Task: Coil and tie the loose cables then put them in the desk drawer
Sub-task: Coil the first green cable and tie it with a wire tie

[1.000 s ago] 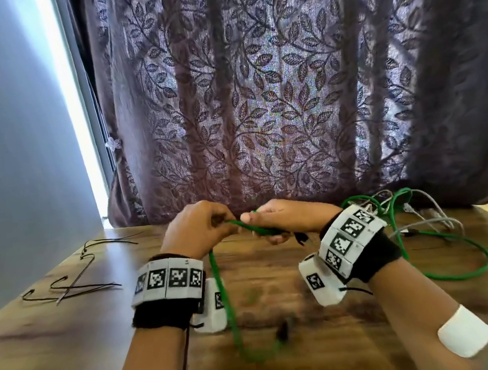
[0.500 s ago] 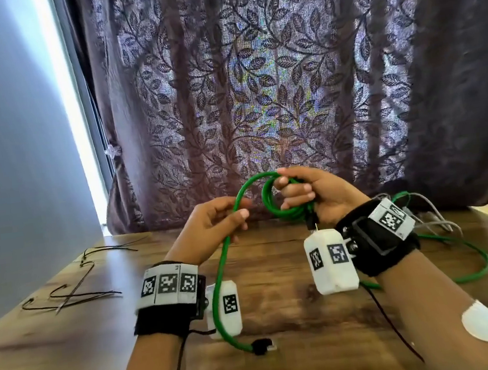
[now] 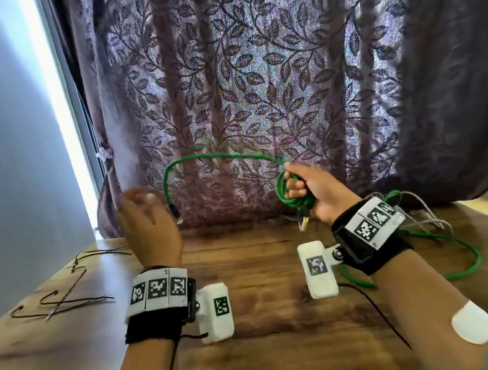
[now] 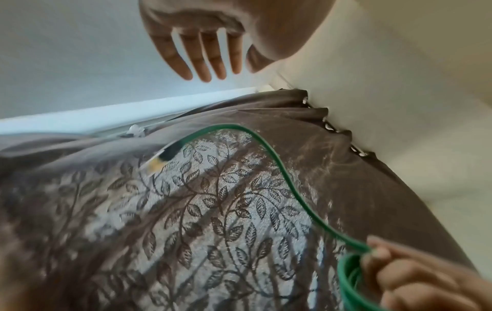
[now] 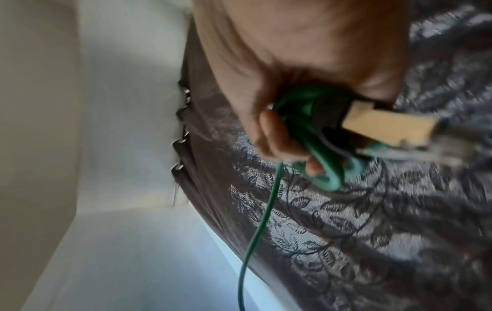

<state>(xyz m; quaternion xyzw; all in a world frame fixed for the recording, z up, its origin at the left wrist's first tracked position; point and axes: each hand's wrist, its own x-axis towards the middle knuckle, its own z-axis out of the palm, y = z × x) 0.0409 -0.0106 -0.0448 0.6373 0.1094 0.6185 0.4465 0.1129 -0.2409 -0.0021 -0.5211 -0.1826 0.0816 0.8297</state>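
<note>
Thin green rubber-sheathed network cable (image 3: 290,190): coiled loops clamped in right hand (image 3: 313,190); loose tail arcing toward 9 o'clock, black-booted clear plug (image 3: 176,215) dangling just at 3 o'clock of left hand (image 3: 146,220). Left fingers (image 4: 202,61) straight, apart, empty; nearer for catching.

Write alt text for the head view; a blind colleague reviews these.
A right hand grips a small coil of green cable above a wooden desk, its loose end arcing toward the open left hand. A leaf-patterned curtain hangs behind.
</note>
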